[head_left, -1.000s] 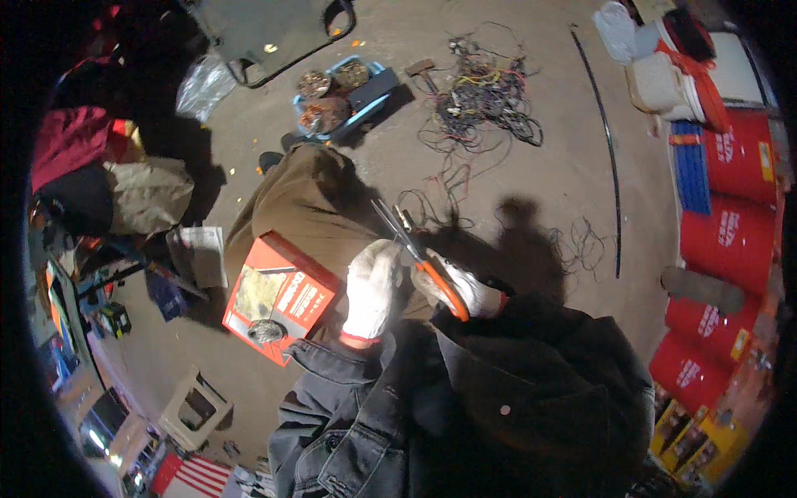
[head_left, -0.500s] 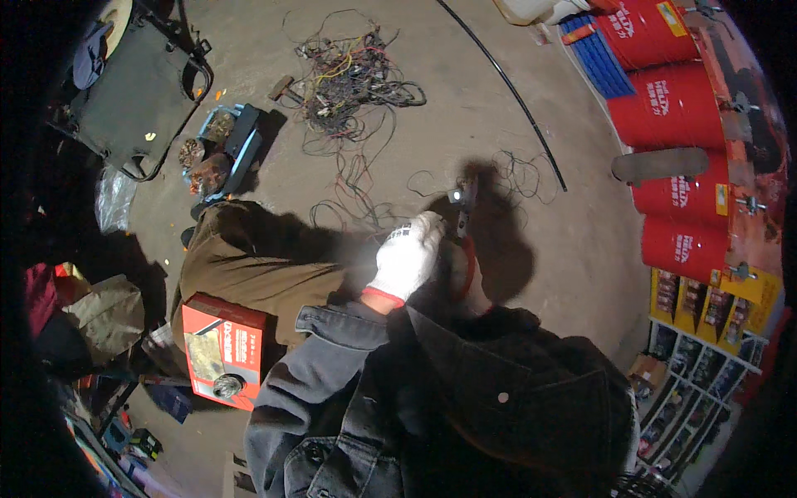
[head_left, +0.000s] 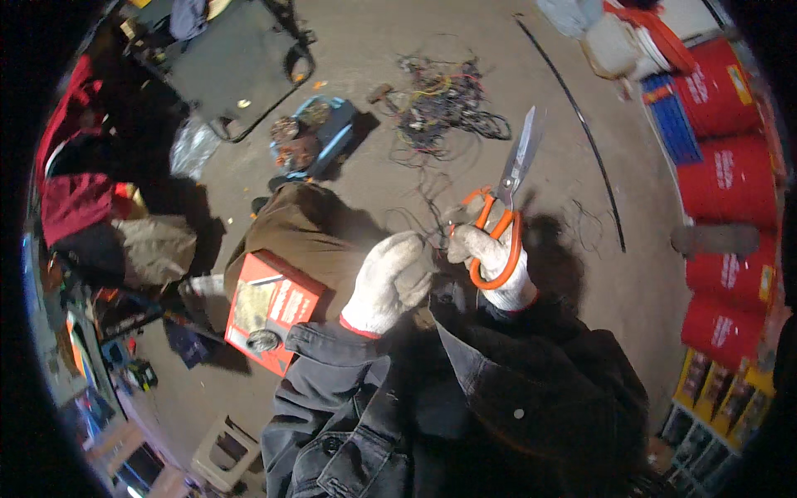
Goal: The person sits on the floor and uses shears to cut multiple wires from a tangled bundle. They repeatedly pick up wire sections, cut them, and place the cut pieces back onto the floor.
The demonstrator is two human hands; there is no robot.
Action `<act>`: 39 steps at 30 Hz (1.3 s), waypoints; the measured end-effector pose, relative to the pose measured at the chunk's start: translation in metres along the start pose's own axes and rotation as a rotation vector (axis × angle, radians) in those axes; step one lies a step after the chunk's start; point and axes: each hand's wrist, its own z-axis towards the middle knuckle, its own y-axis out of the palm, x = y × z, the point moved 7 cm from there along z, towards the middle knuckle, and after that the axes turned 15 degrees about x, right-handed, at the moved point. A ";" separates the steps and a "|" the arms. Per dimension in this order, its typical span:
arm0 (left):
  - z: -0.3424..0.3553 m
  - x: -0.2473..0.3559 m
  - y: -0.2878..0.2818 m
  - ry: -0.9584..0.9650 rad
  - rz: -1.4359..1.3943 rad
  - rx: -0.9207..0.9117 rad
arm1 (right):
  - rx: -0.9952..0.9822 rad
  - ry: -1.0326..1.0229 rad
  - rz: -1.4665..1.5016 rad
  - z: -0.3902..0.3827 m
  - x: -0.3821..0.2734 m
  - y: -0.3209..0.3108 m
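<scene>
Orange-handled scissors (head_left: 514, 176) are hooked on my white-gloved right hand (head_left: 496, 256), blades angled up and away from me. That hand's thumb and fingertips also pinch near thin dark wires (head_left: 432, 207), which trail from the far tangle toward both hands. Close by on the left, my left hand (head_left: 387, 280), in a white glove with a red cuff, is closed with its fingers curled. What it grips is hidden. A red box (head_left: 292, 297) with a round opening lies by my left leg.
Ahead on the floor lies a wire tangle (head_left: 448, 104) with a hammer (head_left: 380, 93) beside it. A blue carrier (head_left: 333, 135) holds jars at the left. A black rod (head_left: 581, 112) crosses the right side. Red drums (head_left: 728, 183) line the right edge; a pale stool (head_left: 226, 453) stands lower left.
The view has shifted, so the floor things sit further right. My hands have drawn slightly apart, and the scissors have swung into plain sight, with orange loops and blades showing.
</scene>
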 end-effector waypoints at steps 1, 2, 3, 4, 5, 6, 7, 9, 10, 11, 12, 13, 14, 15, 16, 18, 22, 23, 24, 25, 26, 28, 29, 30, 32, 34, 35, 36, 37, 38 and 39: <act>-0.006 0.005 -0.004 0.027 0.006 0.013 | -0.017 0.119 0.028 -0.002 0.002 0.022; -0.012 0.010 -0.007 0.054 0.003 0.010 | -0.056 0.225 0.066 -0.005 0.004 0.044; -0.019 0.012 -0.017 0.061 -0.011 0.089 | -0.122 0.211 0.042 -0.008 -0.001 0.064; -0.024 0.016 -0.021 0.099 -0.019 0.104 | -0.171 0.195 -0.031 -0.009 -0.003 0.079; -0.029 0.021 -0.025 0.137 -0.030 0.095 | -0.235 0.170 -0.099 -0.010 -0.006 0.092; -0.034 0.024 -0.027 0.173 -0.042 0.086 | -0.297 0.145 -0.168 -0.011 -0.006 0.104; -0.038 0.027 -0.029 0.177 -0.029 0.050 | -0.358 0.248 -0.092 -0.015 -0.003 0.112; -0.045 0.029 -0.044 0.201 -0.030 0.152 | -0.473 0.088 -0.229 -0.016 -0.004 0.128; -0.047 0.030 -0.050 0.209 -0.030 0.203 | -0.520 0.069 -0.249 -0.017 -0.002 0.134; -0.050 0.032 -0.053 0.242 -0.030 0.184 | -0.566 0.048 -0.268 -0.018 0.000 0.139; -0.053 0.033 -0.056 0.263 -0.015 0.183 | -0.595 0.097 -0.239 -0.020 0.005 0.143; -0.055 0.034 -0.059 0.283 0.002 0.182 | -0.622 0.145 -0.208 -0.021 0.009 0.146; -0.057 0.035 -0.062 0.305 0.020 0.178 | -0.647 0.122 -0.214 -0.021 0.009 0.149; -0.058 0.035 -0.065 0.306 0.004 0.171 | -0.672 0.098 -0.220 -0.022 0.010 0.152; -0.059 0.036 -0.068 0.307 -0.011 0.164 | -0.694 0.004 -0.260 -0.022 0.008 0.155; -0.061 0.037 -0.073 0.317 0.002 0.163 | -0.732 -0.147 -0.334 -0.022 0.004 0.159; -0.064 0.040 -0.079 0.360 0.033 0.202 | -0.795 -0.252 -0.399 -0.022 0.008 0.166; -0.066 0.040 -0.078 0.364 -0.004 0.202 | -0.783 -0.205 -0.381 -0.022 0.012 0.166; -0.068 0.040 -0.081 0.390 0.043 0.263 | -0.777 -0.194 -0.373 -0.022 0.014 0.166; -0.070 0.041 -0.083 0.409 0.064 0.311 | -0.744 -0.141 -0.350 -0.022 0.017 0.165; -0.071 0.042 -0.085 0.431 0.070 0.339 | -0.710 -0.088 -0.327 -0.020 0.020 0.164; -0.073 0.043 -0.086 0.441 0.095 0.364 | -0.679 -0.068 -0.305 -0.020 0.020 0.163; -0.074 0.044 -0.087 0.459 0.088 0.360 | -0.663 -0.057 -0.294 -0.020 0.021 0.162; -0.073 0.043 -0.088 0.450 0.102 0.360 | -0.683 -0.009 -0.310 -0.022 0.023 0.163; -0.072 0.044 -0.088 0.459 0.084 0.334 | -0.697 0.078 -0.308 -0.023 0.028 0.163; -0.072 0.043 -0.091 0.467 0.101 0.364 | -0.631 0.080 -0.287 -0.019 0.027 0.163; -0.072 0.043 -0.092 0.471 0.085 0.365 | -0.607 0.077 -0.270 -0.018 0.027 0.163; -0.072 0.042 -0.093 0.472 0.088 0.376 | -0.584 0.073 -0.253 -0.018 0.028 0.163; -0.073 0.042 -0.093 0.471 0.077 0.378 | -0.582 0.070 -0.248 -0.018 0.029 0.164; -0.073 0.041 -0.093 0.472 0.051 0.370 | -0.568 0.073 -0.239 -0.018 0.030 0.164; -0.074 0.041 -0.094 0.477 0.084 0.402 | -0.567 0.100 -0.220 -0.019 0.032 0.164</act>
